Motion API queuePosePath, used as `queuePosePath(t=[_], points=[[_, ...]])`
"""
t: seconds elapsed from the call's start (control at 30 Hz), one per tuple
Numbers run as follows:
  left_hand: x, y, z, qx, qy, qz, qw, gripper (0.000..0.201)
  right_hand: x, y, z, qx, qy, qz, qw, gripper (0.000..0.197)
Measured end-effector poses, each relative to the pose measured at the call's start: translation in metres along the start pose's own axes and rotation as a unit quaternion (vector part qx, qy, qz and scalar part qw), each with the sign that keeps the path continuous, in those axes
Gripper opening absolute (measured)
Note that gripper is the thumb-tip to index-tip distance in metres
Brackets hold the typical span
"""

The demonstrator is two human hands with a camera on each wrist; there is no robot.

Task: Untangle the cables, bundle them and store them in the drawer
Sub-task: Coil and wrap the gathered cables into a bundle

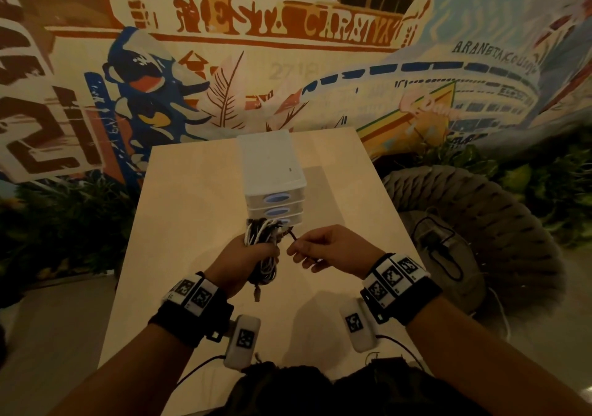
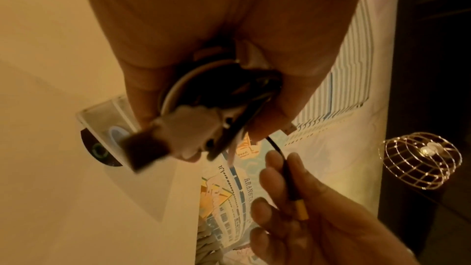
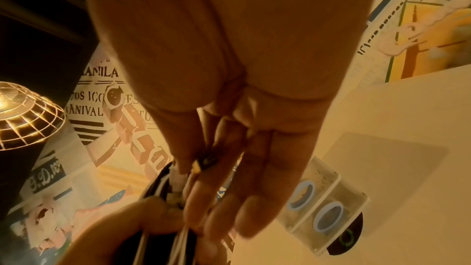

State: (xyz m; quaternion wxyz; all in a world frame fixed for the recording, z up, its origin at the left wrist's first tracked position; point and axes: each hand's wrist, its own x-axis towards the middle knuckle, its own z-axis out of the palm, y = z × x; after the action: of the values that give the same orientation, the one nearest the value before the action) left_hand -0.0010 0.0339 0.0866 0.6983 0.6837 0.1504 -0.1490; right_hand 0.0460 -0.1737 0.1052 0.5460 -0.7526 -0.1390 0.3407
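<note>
A bundle of black and white cables (image 1: 262,242) stands upright in my left hand (image 1: 266,252), whose fingers wrap round its middle; a plug (image 1: 256,294) dangles below. My right hand (image 1: 296,249), close beside it, pinches a loose black cable end (image 1: 292,235) coming out of the bundle. In the left wrist view the bundle (image 2: 216,92) sits in the palm, and the right hand (image 2: 288,168) holds a black cable with a yellow tip (image 2: 302,211). The white drawer unit (image 1: 272,172) stands just behind the hands, all three blue-handled drawers closed.
The pale table (image 1: 192,207) runs back to a painted mural wall. A woven grey pouf (image 1: 480,223) with a black adapter and cord (image 1: 439,245) on it sits right of the table. A wire globe lamp (image 2: 420,160) hangs nearby. Plants line the floor.
</note>
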Motion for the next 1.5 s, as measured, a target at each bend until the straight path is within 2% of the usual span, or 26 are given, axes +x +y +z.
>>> queuePosePath(t=[0.07, 0.2, 0.3, 0.37, 0.47, 0.6, 0.7, 0.77, 0.83, 0.87, 0.93, 1.0, 1.07, 1.17, 1.27, 1.37, 1.43, 1.5], points=[[-0.001, 0.001, 0.001, -0.05, -0.012, -0.015, 0.999, 0.032, 0.002, 0.001, 0.005, -0.013, 0.026, -0.009, 1.0, 0.023], [-0.007, 0.006, 0.006, -0.145, -0.074, -0.025, 0.986, 0.028, 0.008, 0.0, 0.028, 0.089, 0.055, -0.012, 0.994, 0.023], [-0.008, 0.005, 0.008, -0.192, -0.099, -0.026, 0.976, 0.043, 0.012, -0.006, 0.039, 0.102, 0.097, -0.042, 0.989, 0.015], [-0.01, 0.004, 0.009, -0.194, -0.112, -0.015, 0.974, 0.047, 0.015, -0.007, 0.041, 0.052, 0.137, -0.06, 0.987, 0.013], [-0.011, 0.003, 0.006, -0.193, -0.121, -0.036, 0.973, 0.042, 0.02, -0.007, 0.041, -0.085, 0.186, -0.065, 0.977, 0.031], [-0.016, 0.007, -0.001, -0.203, -0.176, -0.069, 0.961, 0.06, 0.02, -0.014, 0.035, -0.165, 0.158, -0.056, 0.972, 0.041], [-0.016, 0.009, -0.004, -0.162, -0.162, -0.075, 0.97, 0.066, 0.016, -0.018, 0.035, -0.213, 0.152, -0.084, 0.961, 0.045], [-0.016, 0.01, -0.004, -0.144, -0.151, -0.07, 0.975, 0.057, 0.012, -0.02, 0.034, -0.241, 0.154, -0.106, 0.952, 0.045], [-0.015, 0.009, -0.003, -0.146, -0.148, -0.07, 0.976, 0.04, 0.007, -0.023, 0.026, -0.244, 0.127, -0.118, 0.954, 0.05], [-0.015, 0.008, -0.002, -0.153, -0.146, -0.071, 0.975, 0.037, 0.004, -0.025, 0.02, -0.241, 0.096, -0.114, 0.959, 0.06], [-0.013, 0.009, -0.004, -0.162, -0.123, -0.069, 0.977, 0.04, -0.002, -0.027, 0.007, -0.233, 0.035, -0.093, 0.967, 0.092], [-0.013, 0.01, -0.009, -0.164, -0.101, -0.065, 0.979, 0.04, -0.008, -0.029, -0.001, -0.205, 0.024, -0.104, 0.973, 0.109], [-0.013, 0.009, -0.013, -0.167, -0.107, -0.063, 0.978, 0.045, -0.011, -0.033, -0.001, -0.183, 0.049, -0.16, 0.969, 0.102], [-0.014, 0.008, -0.011, -0.152, -0.139, -0.055, 0.977, 0.051, -0.004, -0.047, 0.017, -0.228, 0.084, -0.232, 0.942, 0.077], [-0.019, 0.011, -0.003, -0.121, -0.179, -0.018, 0.976, 0.044, 0.013, -0.062, 0.039, -0.314, 0.064, -0.234, 0.918, 0.06], [-0.023, 0.017, -0.006, -0.08, -0.18, 0.025, 0.98, 0.052, 0.021, -0.069, 0.049, -0.35, 0.043, -0.235, 0.906, 0.042], [-0.024, 0.019, -0.012, -0.053, -0.18, 0.053, 0.981, 0.053, 0.02, -0.067, 0.055, -0.339, 0.061, -0.256, 0.904, 0.039], [-0.026, 0.017, -0.015, -0.042, -0.188, 0.074, 0.978, 0.049, 0.018, -0.064, 0.061, -0.325, 0.08, -0.268, 0.903, 0.048]])
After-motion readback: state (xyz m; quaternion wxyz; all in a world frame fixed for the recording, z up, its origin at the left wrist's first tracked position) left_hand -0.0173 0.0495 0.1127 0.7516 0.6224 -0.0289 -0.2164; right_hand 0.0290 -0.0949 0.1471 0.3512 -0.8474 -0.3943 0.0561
